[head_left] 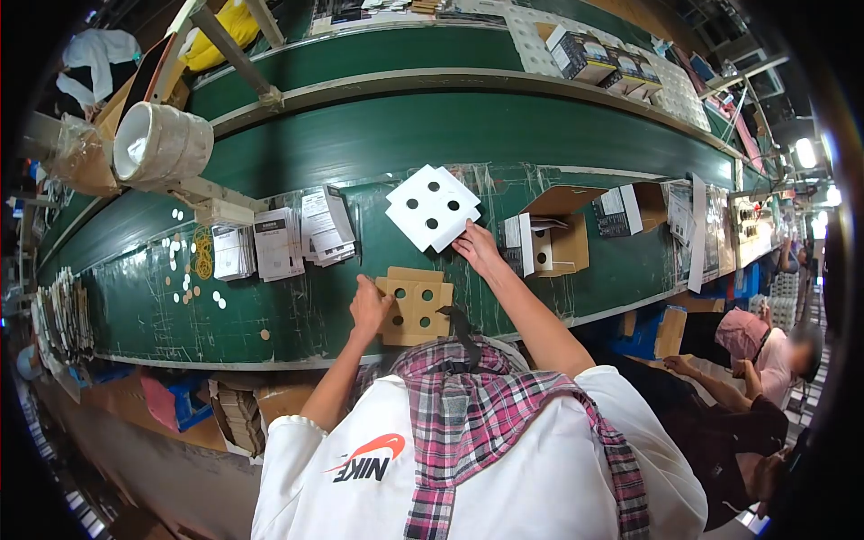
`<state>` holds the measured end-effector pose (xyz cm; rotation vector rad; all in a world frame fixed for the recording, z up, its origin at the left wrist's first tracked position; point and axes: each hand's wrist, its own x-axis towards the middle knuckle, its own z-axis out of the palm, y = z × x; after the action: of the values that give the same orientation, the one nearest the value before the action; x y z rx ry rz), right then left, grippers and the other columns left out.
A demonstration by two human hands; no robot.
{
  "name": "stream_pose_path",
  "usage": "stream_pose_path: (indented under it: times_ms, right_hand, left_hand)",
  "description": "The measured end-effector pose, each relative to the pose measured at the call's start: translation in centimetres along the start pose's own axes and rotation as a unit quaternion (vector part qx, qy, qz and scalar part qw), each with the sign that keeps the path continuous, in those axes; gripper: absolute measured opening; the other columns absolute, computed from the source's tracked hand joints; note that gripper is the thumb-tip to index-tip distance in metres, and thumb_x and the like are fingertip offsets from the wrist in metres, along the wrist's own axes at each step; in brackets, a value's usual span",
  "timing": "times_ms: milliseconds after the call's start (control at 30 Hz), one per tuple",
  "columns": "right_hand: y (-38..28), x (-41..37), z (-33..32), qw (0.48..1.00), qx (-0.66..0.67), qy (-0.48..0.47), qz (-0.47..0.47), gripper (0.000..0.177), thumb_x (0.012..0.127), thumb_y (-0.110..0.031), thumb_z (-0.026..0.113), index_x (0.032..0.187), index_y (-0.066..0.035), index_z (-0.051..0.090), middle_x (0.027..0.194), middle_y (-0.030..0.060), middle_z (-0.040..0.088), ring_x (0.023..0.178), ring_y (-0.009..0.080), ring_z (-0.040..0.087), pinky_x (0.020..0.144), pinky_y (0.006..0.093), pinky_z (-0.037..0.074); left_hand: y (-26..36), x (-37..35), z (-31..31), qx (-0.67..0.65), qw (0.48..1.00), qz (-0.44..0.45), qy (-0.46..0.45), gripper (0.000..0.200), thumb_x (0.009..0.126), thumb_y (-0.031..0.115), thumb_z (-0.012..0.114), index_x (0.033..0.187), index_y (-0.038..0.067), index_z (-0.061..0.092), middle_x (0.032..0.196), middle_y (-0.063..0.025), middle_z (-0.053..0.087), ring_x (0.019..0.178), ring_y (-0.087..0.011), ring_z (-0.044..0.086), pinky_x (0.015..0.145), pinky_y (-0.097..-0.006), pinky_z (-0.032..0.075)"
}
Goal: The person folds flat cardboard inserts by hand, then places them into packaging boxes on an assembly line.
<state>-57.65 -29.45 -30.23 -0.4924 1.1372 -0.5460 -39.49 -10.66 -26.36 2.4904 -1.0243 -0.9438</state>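
My right hand (pixel 473 245) grips the lower right edge of a white card insert (pixel 433 208) with several round holes, tilted over the green bench. Nearer my body lies a brown cardboard insert (pixel 413 307), also with round holes. At its left edge is my left hand (pixel 369 304), its index finger pointing forward and the other fingers curled; whether it pinches the cardboard is unclear. An open brown box (pixel 564 245) stands right of my right hand, with a holed white piece inside.
Leaflet stacks (pixel 278 243) stand on the left, beside yellow rubber bands (pixel 203 252) and small discs. Another open box (pixel 630 211) is at the right. Beyond runs a rail (pixel 468 81). A white bucket (pixel 163 144) hangs at upper left. People sit at lower right.
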Motion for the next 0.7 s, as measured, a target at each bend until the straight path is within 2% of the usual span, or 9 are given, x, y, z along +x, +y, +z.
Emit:
stream_pose_path:
  times_ms: [133, 200, 233, 333, 400, 433, 533, 600, 700]
  right_hand:
    - [-1.0, -1.0, 0.5, 1.0, 0.016, -0.021, -0.007, 0.03, 0.092, -0.028, 0.046, 0.108, -0.003, 0.05, 0.096, 0.0086, 0.055, 0.086, 0.0195, 0.056, 0.074, 0.0313, 0.047]
    - [-1.7, -1.8, 0.9, 0.999, 0.002, -0.016, -0.039, 0.028, 0.092, -0.027, 0.047, 0.105, -0.003, 0.051, 0.094, 0.007, 0.056, 0.086, 0.0178, 0.056, 0.073, 0.0305, 0.047]
    - [-1.8, -2.0, 1.0, 0.998, -0.012, -0.012, -0.069, 0.027, 0.092, -0.027, 0.048, 0.104, -0.003, 0.052, 0.093, 0.006, 0.057, 0.085, 0.0168, 0.057, 0.073, 0.0302, 0.047]
    - [-2.6, -2.7, 1.6, 0.976, -0.094, 0.035, -0.192, 0.026, 0.091, -0.026, 0.049, 0.091, -0.001, 0.056, 0.078, 0.0024, 0.057, 0.071, 0.0128, 0.056, 0.064, 0.03, 0.045]
    - [-4.8, -5.2, 2.3, 0.918, -0.287, 0.079, -0.262, 0.03, 0.09, -0.026, 0.05, 0.082, 0.003, 0.054, 0.066, 0.0066, 0.052, 0.066, 0.0137, 0.053, 0.058, 0.0353, 0.04]
    - [-6.0, -7.2, 3.3, 0.868, -0.383, 0.099, -0.301, 0.03, 0.087, -0.024, 0.051, 0.076, 0.005, 0.051, 0.061, 0.0153, 0.05, 0.061, 0.0244, 0.054, 0.056, 0.041, 0.037]
    - [-6.7, -11.0, 6.1, 0.803, -0.454, 0.049, -0.382, 0.028, 0.085, -0.021, 0.051, 0.074, 0.004, 0.05, 0.067, 0.0222, 0.051, 0.063, 0.0367, 0.053, 0.056, 0.0429, 0.038]
    - [-5.1, -11.6, 7.1, 0.819, -0.439, -0.013, -0.369, 0.025, 0.083, -0.019, 0.05, 0.073, 0.004, 0.052, 0.072, 0.0242, 0.054, 0.069, 0.0428, 0.051, 0.058, 0.0447, 0.039]
    - [-4.0, -12.5, 8.1, 0.867, -0.398, -0.089, -0.287, 0.023, 0.082, -0.016, 0.049, 0.082, 0.006, 0.054, 0.076, 0.0295, 0.053, 0.072, 0.0437, 0.052, 0.063, 0.0444, 0.04]
  left_hand:
    - [-2.0, 0.4, 0.5, -0.207, 0.974, 0.042, -0.084, 0.038, 0.071, 0.014, 0.068, 0.096, -0.006, 0.049, 0.084, -0.0138, 0.062, 0.074, -0.0238, 0.061, 0.068, -0.031, 0.047]
    - [-1.4, 0.0, -2.1, -0.346, 0.918, 0.058, -0.186, 0.032, 0.075, 0.013, 0.064, 0.098, -0.008, 0.054, 0.083, -0.0105, 0.063, 0.074, -0.016, 0.06, 0.066, -0.0276, 0.046]
    - [0.4, -1.1, -4.8, -0.359, 0.916, 0.048, -0.174, 0.025, 0.078, 0.01, 0.06, 0.097, -0.006, 0.059, 0.084, -0.0078, 0.063, 0.074, -0.0091, 0.056, 0.065, -0.0244, 0.044]
    - [1.8, -0.9, -8.9, -0.382, 0.916, 0.069, -0.105, 0.023, 0.08, 0.012, 0.056, 0.096, -0.005, 0.058, 0.084, -0.007, 0.063, 0.074, -0.0105, 0.056, 0.066, -0.0255, 0.044]
    - [2.9, -0.5, -11.0, -0.293, 0.949, 0.118, -0.022, 0.026, 0.082, 0.012, 0.049, 0.102, -0.005, 0.053, 0.087, -0.0134, 0.059, 0.08, -0.0236, 0.057, 0.069, -0.0329, 0.043]
    - [4.4, -0.8, -12.1, -0.237, 0.96, 0.143, 0.033, 0.028, 0.083, 0.012, 0.047, 0.104, -0.005, 0.052, 0.088, -0.0157, 0.057, 0.082, -0.0279, 0.056, 0.07, -0.0355, 0.043]
    - [8.3, -0.8, -12.5, -0.124, 0.958, 0.221, 0.135, 0.037, 0.085, 0.011, 0.042, 0.119, -0.002, 0.044, 0.099, -0.023, 0.046, 0.091, -0.0404, 0.049, 0.076, -0.0441, 0.041]
    - [11.1, -1.0, -11.4, -0.106, 0.951, 0.244, 0.156, 0.04, 0.085, 0.012, 0.042, 0.123, -0.001, 0.041, 0.103, -0.023, 0.045, 0.091, -0.04, 0.05, 0.077, -0.0444, 0.042]
    - [14.8, -1.5, -9.0, -0.117, 0.966, 0.216, 0.075, 0.053, 0.087, 0.028, 0.049, 0.125, -0.007, 0.037, 0.106, -0.0241, 0.042, 0.093, -0.0394, 0.051, 0.079, -0.041, 0.043]
